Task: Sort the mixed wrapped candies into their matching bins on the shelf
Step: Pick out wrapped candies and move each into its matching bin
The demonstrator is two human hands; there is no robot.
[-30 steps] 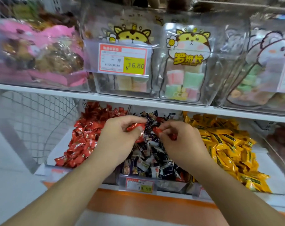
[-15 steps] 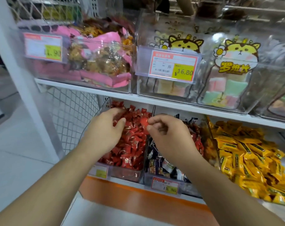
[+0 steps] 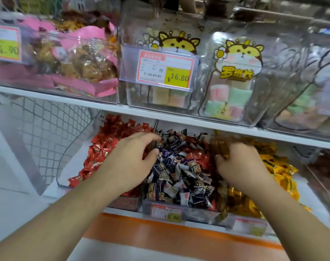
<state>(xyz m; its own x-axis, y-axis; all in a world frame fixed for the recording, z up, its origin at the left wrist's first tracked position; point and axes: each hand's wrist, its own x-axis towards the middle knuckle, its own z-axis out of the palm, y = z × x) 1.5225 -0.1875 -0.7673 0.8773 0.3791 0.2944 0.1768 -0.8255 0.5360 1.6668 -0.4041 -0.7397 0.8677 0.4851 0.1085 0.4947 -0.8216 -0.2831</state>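
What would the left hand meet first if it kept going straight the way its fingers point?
Probably the dark-wrapped candies in the middle bin; the left hand points right across them, though depth is unclear.

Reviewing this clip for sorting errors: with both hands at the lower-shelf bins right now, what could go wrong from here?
1. Red wrappers lie among the dark candies in the middle bin; some sit low in the pile and could be missed.
2. The right hand is at the divider beside the yellow candies and is blurred; candies could spill across into the wrong bin.
3. The left hand spans the red bin and the middle bin, so it may drag dark candies over.
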